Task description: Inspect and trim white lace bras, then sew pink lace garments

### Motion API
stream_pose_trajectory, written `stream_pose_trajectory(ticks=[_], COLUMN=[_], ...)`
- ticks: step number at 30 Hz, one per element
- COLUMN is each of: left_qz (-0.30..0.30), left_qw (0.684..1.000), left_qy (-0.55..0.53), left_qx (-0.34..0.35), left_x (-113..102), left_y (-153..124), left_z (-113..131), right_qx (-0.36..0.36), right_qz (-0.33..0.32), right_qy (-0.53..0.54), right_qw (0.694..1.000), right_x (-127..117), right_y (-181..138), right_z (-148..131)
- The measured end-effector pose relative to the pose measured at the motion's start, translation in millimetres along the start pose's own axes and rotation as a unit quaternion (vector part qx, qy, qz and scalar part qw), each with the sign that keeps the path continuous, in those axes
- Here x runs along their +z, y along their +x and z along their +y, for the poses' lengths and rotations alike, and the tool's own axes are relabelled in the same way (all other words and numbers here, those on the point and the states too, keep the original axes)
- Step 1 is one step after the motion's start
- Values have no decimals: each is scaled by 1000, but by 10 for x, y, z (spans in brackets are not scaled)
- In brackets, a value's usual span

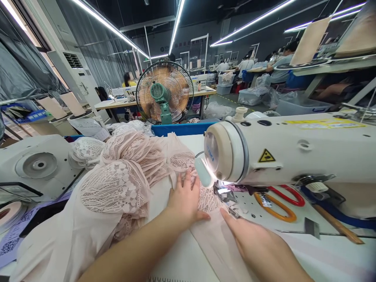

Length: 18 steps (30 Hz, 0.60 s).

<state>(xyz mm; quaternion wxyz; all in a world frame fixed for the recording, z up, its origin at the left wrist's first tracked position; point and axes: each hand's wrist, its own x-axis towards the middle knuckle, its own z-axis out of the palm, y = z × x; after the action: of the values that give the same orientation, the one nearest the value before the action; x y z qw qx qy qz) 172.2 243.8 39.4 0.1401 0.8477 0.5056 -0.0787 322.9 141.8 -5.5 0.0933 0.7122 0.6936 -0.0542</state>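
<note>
My left hand (185, 197) lies with fingers spread on a pale pink lace bra cup (207, 199), left of the needle area of a white sewing machine (273, 152). My right hand (252, 237) is at the right edge of the same cloth, just in front of the presser foot (225, 192). Its thumb stretches forward; the other fingers are mostly hidden. A small metal piece shows beside its fingers, and I cannot tell whether it is held. A smooth pale fabric panel (217, 239) runs from the lace toward me between both hands. The machine's lamp lights the needle area.
A heap of lace bra pieces (114, 188) lies on the left. Orange-handled scissors (276, 209) and a wooden-handled tool (337, 223) lie under the machine arm. A tape roll (10, 215) is far left. Beyond the table stands a fan (164, 94); people sit at other machines.
</note>
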Motion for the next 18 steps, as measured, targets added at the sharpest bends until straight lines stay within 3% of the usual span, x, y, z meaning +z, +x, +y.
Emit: stream_pose_trajectory(ticks=[9,14,18], left_qz=[42,67,87], left_qw=[993,989,993], left_qy=[-79,-114,-68], left_qx=[73,63,47], left_x=[-21,-36,-22], left_y=[207,247,238], left_z=[-234,-266,-233], right_qx=[39,55,40], right_qz=[-90,-100,-73], right_qy=[55,87,68], right_qw=[994,990,994], right_x=[-221,-308,-188], right_y=[98,111,67], right_z=[-118,-156,-115])
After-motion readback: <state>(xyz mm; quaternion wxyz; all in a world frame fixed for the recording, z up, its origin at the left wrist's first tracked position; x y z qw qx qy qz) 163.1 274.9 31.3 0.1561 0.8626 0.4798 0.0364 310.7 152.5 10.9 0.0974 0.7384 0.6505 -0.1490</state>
